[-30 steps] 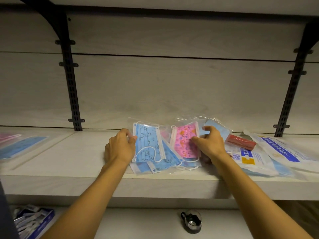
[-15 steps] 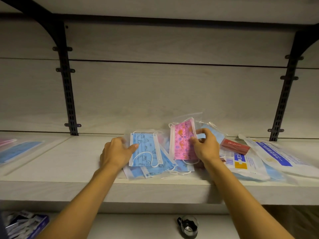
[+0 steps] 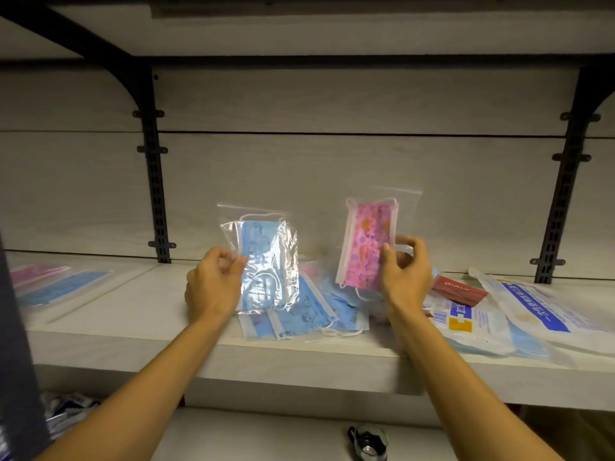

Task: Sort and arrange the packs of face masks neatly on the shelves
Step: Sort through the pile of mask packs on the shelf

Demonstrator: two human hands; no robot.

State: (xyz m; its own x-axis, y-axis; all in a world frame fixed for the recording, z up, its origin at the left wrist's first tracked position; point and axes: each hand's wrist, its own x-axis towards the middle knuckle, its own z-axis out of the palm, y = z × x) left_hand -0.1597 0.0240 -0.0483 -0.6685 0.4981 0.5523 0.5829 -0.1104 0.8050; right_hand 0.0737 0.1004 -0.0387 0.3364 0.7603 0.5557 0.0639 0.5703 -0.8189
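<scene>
Clear plastic crinkles in both hands: the left hand (image 3: 213, 287) pinches a transparent bag holding a blue printed mask (image 3: 263, 264) by its left edge, and the right hand (image 3: 404, 277) grips a clear bag holding a pink patterned mask (image 3: 369, 247) along its right side, both upright above the pale wooden shelf (image 3: 133, 307). Behind them a loose heap of blue mask packs (image 3: 312, 311) and white printed pouches (image 3: 532, 307) lies unsorted, so I judge the sorting barely begun.

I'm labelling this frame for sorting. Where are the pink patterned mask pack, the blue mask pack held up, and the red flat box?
pink patterned mask pack (image 3: 366, 247), head view, middle of mask.
blue mask pack (image 3: 263, 264), head view, mask's centre.
red flat box (image 3: 457, 290), head view, top face.
</scene>
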